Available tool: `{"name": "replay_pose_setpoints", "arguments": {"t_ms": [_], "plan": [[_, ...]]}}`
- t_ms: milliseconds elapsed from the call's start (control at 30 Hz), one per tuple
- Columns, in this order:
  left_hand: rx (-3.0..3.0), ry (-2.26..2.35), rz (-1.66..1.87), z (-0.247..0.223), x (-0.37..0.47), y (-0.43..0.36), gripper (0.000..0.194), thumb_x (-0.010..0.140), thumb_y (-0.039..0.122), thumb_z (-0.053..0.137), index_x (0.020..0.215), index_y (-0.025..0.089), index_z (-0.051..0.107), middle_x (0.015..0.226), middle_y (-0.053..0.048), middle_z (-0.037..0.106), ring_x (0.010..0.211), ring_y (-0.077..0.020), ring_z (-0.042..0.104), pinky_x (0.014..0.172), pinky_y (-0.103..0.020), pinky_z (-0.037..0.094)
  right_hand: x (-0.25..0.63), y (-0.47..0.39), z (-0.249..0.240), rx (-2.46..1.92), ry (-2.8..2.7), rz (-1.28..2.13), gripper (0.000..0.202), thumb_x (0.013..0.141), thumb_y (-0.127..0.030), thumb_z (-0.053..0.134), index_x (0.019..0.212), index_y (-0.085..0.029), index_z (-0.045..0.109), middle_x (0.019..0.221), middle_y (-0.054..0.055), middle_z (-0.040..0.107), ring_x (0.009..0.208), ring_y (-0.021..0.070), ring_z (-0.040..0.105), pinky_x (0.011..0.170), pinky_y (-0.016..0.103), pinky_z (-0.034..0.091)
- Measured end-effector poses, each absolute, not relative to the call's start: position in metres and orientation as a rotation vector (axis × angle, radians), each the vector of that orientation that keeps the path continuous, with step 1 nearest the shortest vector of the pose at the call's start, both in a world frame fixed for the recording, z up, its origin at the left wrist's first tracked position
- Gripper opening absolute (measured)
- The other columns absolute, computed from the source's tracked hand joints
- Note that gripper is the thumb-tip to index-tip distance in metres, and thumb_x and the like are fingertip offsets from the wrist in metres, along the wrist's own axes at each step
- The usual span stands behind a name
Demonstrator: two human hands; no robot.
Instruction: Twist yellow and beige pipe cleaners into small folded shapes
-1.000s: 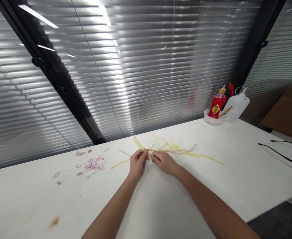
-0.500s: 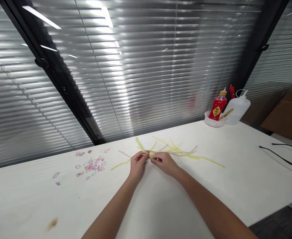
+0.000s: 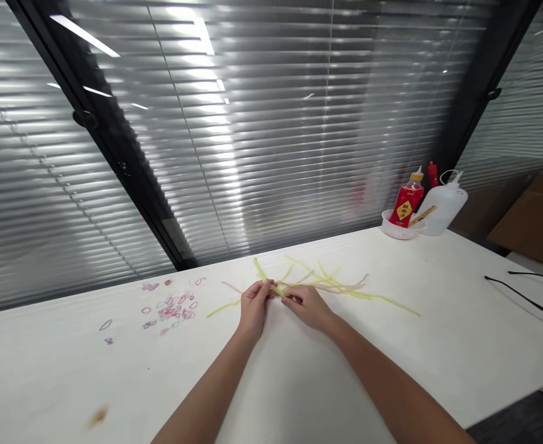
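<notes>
My left hand [image 3: 253, 309] pinches a thin yellow strip [image 3: 259, 269], which slants up and away from the fingers. Close beside it, the fingertips of my right hand [image 3: 310, 307] are closed on the strip's lower end. Behind both hands lies a loose, crossing spread of similar yellow strips [image 3: 392, 303] and a few beige strips [image 3: 358, 285]. Whether the strips are pipe cleaners or something else cannot be made out. Small coloured loops [image 3: 172, 310], looking like rubber bands, are scattered left of my hands.
At the back right of the white table [image 3: 336, 370] a red-labelled bottle [image 3: 406, 203] stands in a shallow plastic bowl [image 3: 397, 232]. A white squeeze bottle [image 3: 442, 206] is beside it. Dark glasses arms [image 3: 526, 302] reach in from the right. Blinds [image 3: 271, 123] cover the window behind.
The right hand's fingertips have shifted slightly down and right along the strip. The left hand stays in its pinch, and the view has tilted a little.
</notes>
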State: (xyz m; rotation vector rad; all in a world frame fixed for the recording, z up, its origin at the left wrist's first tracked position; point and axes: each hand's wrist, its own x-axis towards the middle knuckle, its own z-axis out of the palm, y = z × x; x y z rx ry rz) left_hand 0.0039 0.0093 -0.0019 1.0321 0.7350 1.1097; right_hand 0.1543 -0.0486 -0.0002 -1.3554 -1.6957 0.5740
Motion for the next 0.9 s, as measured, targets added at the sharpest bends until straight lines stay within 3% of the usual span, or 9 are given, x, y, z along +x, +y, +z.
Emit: {"name": "replay_pose_setpoints", "arguments": {"t_ms": [233,400,533,767,900], "plan": [[0.953,0.752,1.090,-0.003,0.004,0.012,0.028,0.074,0.037,0.065,0.085,0.011,0.063,0.068,-0.004,0.062,0.066,-0.0103,0.055,0.071,-0.022,0.041,0.155,-0.043,-0.006,-1.305,-1.332,0.672,0.024,0.079,-0.037,0.057,0.083,-0.015,0.065,0.071,0.002,0.058,0.059,0.0106,0.046,0.056,0.022,0.036],[1.056,0.809,1.046,0.003,0.006,0.007,0.028,0.073,0.038,0.065,0.073,0.010,0.063,0.076,-0.007,0.064,0.068,-0.0117,0.055,0.072,-0.024,0.041,0.154,-0.037,-0.012,-1.216,-1.051,0.836,0.031,0.075,-0.042,0.061,0.090,-0.014,0.064,0.063,0.001,0.056,0.047,0.0087,0.044,0.046,0.022,0.035],[1.222,0.818,0.988,0.005,0.007,0.003,0.032,0.076,0.040,0.061,0.065,0.010,0.063,0.071,-0.008,0.063,0.073,-0.0146,0.055,0.075,-0.026,0.039,0.154,-0.033,-0.014,-1.097,-0.857,0.952,0.037,0.072,-0.044,0.064,0.092,-0.013,0.062,0.075,0.004,0.059,0.045,0.0074,0.045,0.044,0.023,0.039],[1.480,0.858,0.876,-0.004,0.006,0.001,0.033,0.077,0.043,0.058,0.074,0.012,0.069,0.073,-0.007,0.064,0.072,-0.0165,0.054,0.067,-0.026,0.039,0.153,-0.034,-0.013,-1.104,-0.812,0.980,0.043,0.070,-0.043,0.066,0.102,-0.014,0.058,0.066,-0.002,0.049,0.047,0.0060,0.043,0.046,0.021,0.040],[1.606,0.795,0.859,0.000,0.005,-0.003,0.031,0.079,0.041,0.055,0.076,0.013,0.069,0.074,-0.006,0.064,0.071,-0.0170,0.055,0.065,-0.027,0.039,0.148,-0.037,-0.014,-1.202,-0.919,0.997,0.048,0.072,-0.045,0.064,0.110,-0.016,0.055,0.065,-0.001,0.052,0.054,0.0088,0.047,0.049,0.020,0.041]]}}
